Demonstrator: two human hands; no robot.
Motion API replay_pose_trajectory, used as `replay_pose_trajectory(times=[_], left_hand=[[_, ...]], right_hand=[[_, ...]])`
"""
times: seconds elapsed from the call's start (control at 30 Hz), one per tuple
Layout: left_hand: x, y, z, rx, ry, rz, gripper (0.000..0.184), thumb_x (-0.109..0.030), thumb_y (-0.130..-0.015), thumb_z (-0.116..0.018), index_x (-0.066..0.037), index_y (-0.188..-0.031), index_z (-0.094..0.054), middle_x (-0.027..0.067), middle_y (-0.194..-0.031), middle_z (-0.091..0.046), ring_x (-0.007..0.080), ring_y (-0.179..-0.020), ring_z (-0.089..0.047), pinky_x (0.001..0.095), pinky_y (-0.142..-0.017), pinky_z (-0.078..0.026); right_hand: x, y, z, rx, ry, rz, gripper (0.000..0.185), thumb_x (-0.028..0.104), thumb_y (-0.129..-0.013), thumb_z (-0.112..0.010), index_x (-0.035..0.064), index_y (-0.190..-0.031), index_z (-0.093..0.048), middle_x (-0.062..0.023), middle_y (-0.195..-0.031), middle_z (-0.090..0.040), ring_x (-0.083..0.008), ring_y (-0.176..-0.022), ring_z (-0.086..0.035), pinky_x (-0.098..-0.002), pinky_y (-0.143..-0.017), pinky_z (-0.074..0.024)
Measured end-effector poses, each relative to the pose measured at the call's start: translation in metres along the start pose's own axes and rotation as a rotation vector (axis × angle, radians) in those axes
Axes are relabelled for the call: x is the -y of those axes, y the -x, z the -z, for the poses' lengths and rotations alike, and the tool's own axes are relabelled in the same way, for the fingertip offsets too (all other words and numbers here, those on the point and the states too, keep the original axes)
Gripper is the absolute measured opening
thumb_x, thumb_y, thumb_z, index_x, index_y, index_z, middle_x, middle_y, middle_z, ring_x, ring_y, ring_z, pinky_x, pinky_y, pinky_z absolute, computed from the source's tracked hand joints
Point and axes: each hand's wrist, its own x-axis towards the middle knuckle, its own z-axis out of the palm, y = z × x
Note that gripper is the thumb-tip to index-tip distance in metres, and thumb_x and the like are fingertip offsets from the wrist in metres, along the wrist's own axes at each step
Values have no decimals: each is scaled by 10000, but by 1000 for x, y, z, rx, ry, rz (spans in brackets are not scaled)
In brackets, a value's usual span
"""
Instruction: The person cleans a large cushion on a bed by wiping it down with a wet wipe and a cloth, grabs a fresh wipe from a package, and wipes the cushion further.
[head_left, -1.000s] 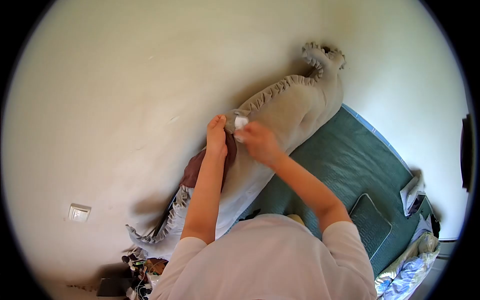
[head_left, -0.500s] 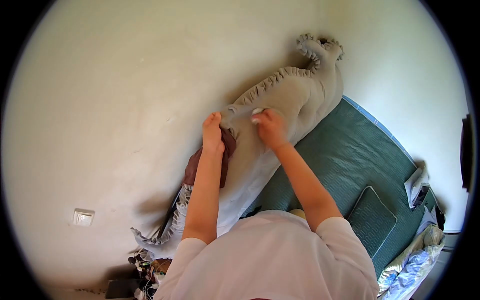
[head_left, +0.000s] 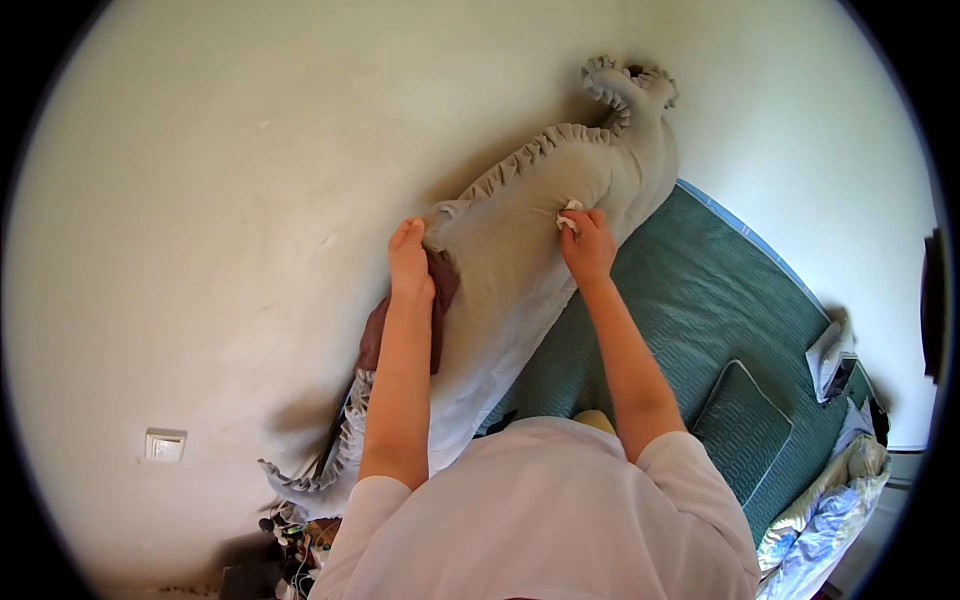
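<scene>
A grey fabric cover (head_left: 540,215) with a ruffled edge is draped over a long upright form, probably a headboard, against the wall. My left hand (head_left: 408,265) is closed on the cover's upper edge, beside a maroon cloth (head_left: 375,335) that hangs over it. My right hand (head_left: 590,248) is closed around a small crumpled white wad (head_left: 569,215), perhaps tissue or cloth, against the cover's front face. The palm side of both hands is partly hidden.
A bed with a dark green quilted mat (head_left: 660,290) lies right of the cover, with a matching green pillow (head_left: 743,430) on it. Patterned bedding (head_left: 825,525) is bunched at lower right. A light switch (head_left: 165,445) is on the left wall; cables and small items (head_left: 300,550) lie below.
My right hand has moved right and slightly up across the cover with the white wad. My left hand keeps its hold on the edge; the view has shifted slightly.
</scene>
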Motion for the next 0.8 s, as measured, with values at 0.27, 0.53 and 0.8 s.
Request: replay_pose_trajectory(times=[0.27,0.53,0.8], left_hand=[[7,-10,5,44,-88,-22,160,-146,-949,-488,-17,-944,-584,5,-877,-588,107,-791,-520,257,-756,-428],[-31,35,-47,-187,-1304,-777,246,-240,-859,-591,-111,-1067,-607,93,-858,-614,254,-792,-612,360,-715,-477],[19,-24,-17,69,-385,-257,130,-114,-828,-643,-18,-900,-692,39,-810,-650,115,-715,-578,268,-643,-466]], right_hand=[[-8,-35,-29,-7,-99,217,276,6,-760,-619,144,-989,-692,-70,-850,-583,-246,-732,-592,-324,-642,-471],[43,-50,-24,7,-182,-76,251,101,-822,-616,142,-1065,-666,-88,-918,-584,-265,-760,-595,-357,-669,-469],[71,-79,-6,91,-248,-275,262,114,-844,-581,131,-1095,-655,-107,-942,-571,-279,-813,-578,-363,-700,-464]])
